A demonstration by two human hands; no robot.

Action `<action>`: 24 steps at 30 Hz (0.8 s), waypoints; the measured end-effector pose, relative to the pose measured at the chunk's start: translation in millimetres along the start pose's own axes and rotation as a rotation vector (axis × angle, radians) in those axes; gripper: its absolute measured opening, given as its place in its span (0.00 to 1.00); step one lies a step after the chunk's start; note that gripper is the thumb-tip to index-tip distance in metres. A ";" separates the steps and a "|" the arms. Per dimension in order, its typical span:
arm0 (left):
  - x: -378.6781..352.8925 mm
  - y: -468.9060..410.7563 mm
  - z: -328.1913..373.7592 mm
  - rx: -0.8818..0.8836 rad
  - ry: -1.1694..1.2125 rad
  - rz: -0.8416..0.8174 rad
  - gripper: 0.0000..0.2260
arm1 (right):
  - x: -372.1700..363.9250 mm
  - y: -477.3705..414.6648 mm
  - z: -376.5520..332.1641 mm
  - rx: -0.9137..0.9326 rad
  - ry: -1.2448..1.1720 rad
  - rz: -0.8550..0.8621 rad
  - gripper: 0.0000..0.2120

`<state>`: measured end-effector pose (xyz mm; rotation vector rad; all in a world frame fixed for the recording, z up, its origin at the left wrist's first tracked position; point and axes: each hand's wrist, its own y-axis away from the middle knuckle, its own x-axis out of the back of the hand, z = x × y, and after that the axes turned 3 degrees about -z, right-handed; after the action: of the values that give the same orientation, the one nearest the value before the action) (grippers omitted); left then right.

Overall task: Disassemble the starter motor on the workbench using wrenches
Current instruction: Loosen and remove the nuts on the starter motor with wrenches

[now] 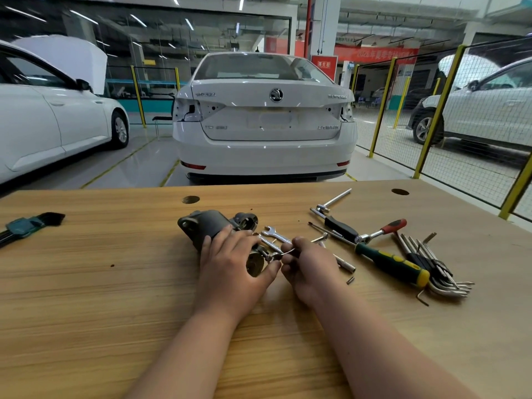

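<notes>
Plainly, the left grip (230, 263) holds the motor (211, 226) down on the counter (86, 283) so it cannot turn, while the right grip (308, 266) pinches a small wrench (275, 256) at its near end.

A starter motor (210, 224) lies at the middle of the bench (86, 283), the left hand (230, 269) gripping it. Just to the right, the right hand (308, 269) holds a small wrench (275, 256) to its near end. A spanner (276, 234), ratchet (383, 231), screwdriver (391, 262) and hex keys (437, 269) lie farther right, a key set (24, 226) far left, a car (264, 119) behind the bench.
</notes>
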<state>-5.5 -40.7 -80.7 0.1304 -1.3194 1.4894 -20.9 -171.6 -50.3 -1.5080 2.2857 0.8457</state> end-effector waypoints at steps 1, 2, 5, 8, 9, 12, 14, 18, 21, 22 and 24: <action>-0.1 0.4 -0.3 0.002 0.000 -0.008 0.20 | 0.0 -0.8 0.5 -0.023 -0.011 -0.002 0.06; 0.1 0.6 -0.5 0.000 -0.002 -0.011 0.20 | -0.1 -1.8 0.8 -0.044 -0.028 -0.010 0.06; 1.4 1.1 0.7 -0.014 -0.015 -0.018 0.19 | -0.9 -5.6 0.2 -0.089 -0.073 -0.008 0.06; 2.4 0.7 1.3 -0.010 0.000 -0.012 0.19 | -1.9 -6.7 0.3 -0.093 -0.066 0.000 0.05; 2.5 1.0 1.3 -0.012 0.001 -0.012 0.19 | -2.1 -5.6 0.7 -0.079 -0.064 -0.007 0.05; 1.9 0.8 0.8 -0.017 -0.012 -0.004 0.19 | -3.9 -1.9 1.9 0.128 0.042 -0.023 0.06; 2.3 0.6 2.7 -0.005 -0.010 -0.009 0.21 | -5.1 3.1 3.3 0.411 0.299 -0.030 0.06; 5.0 0.5 4.1 0.012 -0.005 -0.028 0.26 | -9.3 22.2 10.7 0.987 0.832 -0.217 0.05; 4.6 1.9 -0.4 -0.105 -0.131 -0.048 0.23 | -8.9 27.7 18.5 1.421 1.263 -0.359 0.08; 4.3 1.4 -1.1 -0.117 -0.144 -0.040 0.23 | -8.8 26.4 19.1 1.465 1.280 -0.381 0.09; 6.8 1.2 1.9 -0.039 -0.080 -0.062 0.24 | -9.7 27.3 16.6 1.349 1.035 -0.335 0.06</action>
<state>-10.2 -37.8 -76.2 0.2058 -1.3954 1.4175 -43.0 -146.5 -49.6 -1.5105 2.0037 -1.6040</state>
